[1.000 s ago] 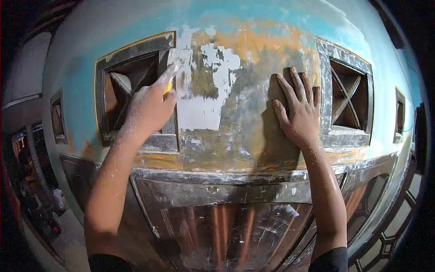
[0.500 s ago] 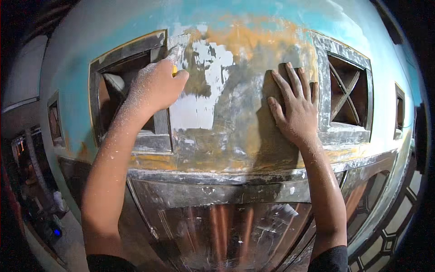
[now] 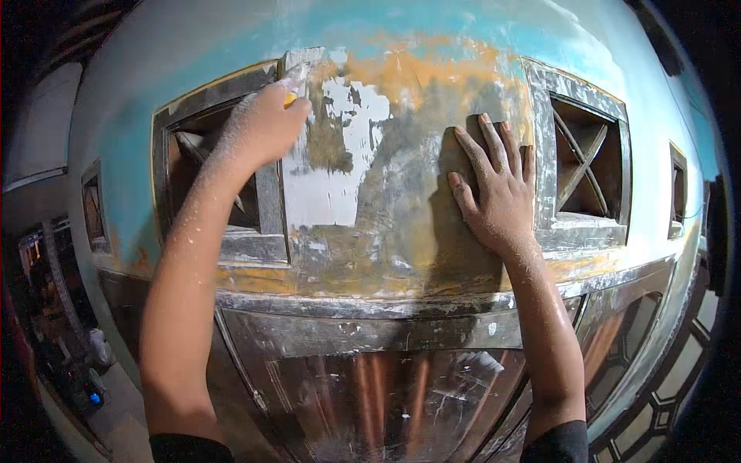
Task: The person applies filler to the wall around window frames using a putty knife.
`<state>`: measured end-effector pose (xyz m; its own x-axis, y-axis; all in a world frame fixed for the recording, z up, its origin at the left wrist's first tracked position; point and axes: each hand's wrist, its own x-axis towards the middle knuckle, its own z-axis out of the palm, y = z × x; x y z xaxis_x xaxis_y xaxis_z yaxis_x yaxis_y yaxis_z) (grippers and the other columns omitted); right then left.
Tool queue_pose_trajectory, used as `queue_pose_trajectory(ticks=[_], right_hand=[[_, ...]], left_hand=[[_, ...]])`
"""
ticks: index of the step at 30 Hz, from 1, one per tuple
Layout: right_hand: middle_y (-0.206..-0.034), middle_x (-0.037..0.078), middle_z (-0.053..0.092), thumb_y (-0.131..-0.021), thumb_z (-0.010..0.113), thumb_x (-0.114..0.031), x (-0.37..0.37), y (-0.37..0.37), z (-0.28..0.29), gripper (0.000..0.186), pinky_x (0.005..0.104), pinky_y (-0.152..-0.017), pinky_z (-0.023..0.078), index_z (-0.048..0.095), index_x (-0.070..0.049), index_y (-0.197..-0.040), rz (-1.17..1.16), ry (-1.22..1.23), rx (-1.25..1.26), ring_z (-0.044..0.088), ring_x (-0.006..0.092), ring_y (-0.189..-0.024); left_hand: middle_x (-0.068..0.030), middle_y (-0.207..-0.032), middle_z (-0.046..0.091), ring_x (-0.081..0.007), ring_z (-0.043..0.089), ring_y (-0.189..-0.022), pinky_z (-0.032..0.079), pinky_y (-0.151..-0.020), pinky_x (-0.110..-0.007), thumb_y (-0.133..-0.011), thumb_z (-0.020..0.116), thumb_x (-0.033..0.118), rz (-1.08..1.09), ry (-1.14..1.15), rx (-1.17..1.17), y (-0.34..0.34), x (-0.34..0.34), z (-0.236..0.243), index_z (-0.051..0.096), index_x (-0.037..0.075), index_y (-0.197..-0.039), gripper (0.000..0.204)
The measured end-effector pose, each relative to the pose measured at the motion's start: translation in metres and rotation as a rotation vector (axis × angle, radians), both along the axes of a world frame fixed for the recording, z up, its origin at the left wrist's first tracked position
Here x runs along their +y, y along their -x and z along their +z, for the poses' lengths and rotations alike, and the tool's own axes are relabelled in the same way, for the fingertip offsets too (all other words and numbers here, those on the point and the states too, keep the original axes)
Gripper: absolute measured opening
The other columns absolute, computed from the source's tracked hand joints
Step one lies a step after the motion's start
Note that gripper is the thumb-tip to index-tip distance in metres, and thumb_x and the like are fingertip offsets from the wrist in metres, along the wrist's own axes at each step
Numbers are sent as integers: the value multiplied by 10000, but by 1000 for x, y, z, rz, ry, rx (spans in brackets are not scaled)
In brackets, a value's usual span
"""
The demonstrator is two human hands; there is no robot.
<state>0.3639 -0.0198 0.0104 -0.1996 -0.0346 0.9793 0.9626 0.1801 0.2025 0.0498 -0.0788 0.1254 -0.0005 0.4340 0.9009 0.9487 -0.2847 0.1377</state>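
Note:
My left hand (image 3: 272, 130) is raised to the upper right corner of the left vent frame (image 3: 272, 193). It is closed on a scraper (image 3: 291, 99), of which only a bit of yellow handle and a pale part by the wall show; most of it is hidden by my fingers. White dust and flakes coat this hand and forearm. Beside it, a white patch (image 3: 328, 185) stands out on the stained, patchy wall (image 3: 401, 208). My right hand (image 3: 498, 181) lies on the wall with fingers spread, holding nothing, left of the right vent frame (image 3: 542, 154).
Crossed bars (image 3: 584, 166) fill the right vent opening. Below the wall patch runs a worn ledge (image 3: 386, 306), with dark glazed panels (image 3: 401, 393) under it. Turquoise paint (image 3: 255, 50) borders the bare area above. Dim clutter (image 3: 65, 309) stands at the far left.
My left hand has moved slightly up and left along the vent frame's edge, with the scraper in it. The right hand stays against the wall; the view has shifted a little.

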Motion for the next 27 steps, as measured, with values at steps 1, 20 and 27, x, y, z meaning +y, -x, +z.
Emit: queue_pose_trajectory(ticks=[1, 20, 27], right_hand=[[-1672, 65, 300, -977, 576, -447, 0, -3, -1, 626, 619, -1242, 123, 411, -312, -1565, -11, -1, 5, 223, 344, -1554], [-1672, 67, 294, -969, 578, -449, -1, -7, -7, 643, 623, -1240, 131, 394, -315, -1571, -9, 31, -7, 217, 345, -1554], [-1669, 66, 299, -970, 582, -448, -2, -8, -8, 635, 624, -1240, 135, 407, -313, -1565, 1, 28, -16, 217, 346, -1553]], left_hand=[[-300, -1134, 686, -443, 663, -1045, 502, -947, -451, -951, 523, 287, 9, 8, -40, -10, 4, -2, 500, 53, -1486, 584], [-297, -1035, 689, -434, 683, -986, 521, -886, -484, -950, 566, 361, 18, 37, 65, -34, -17, -10, 551, -5, -1417, 594], [-268, -1072, 704, -442, 685, -1017, 528, -945, -487, -948, 523, 364, 96, 37, 88, -45, -17, -9, 513, 60, -1469, 604]])
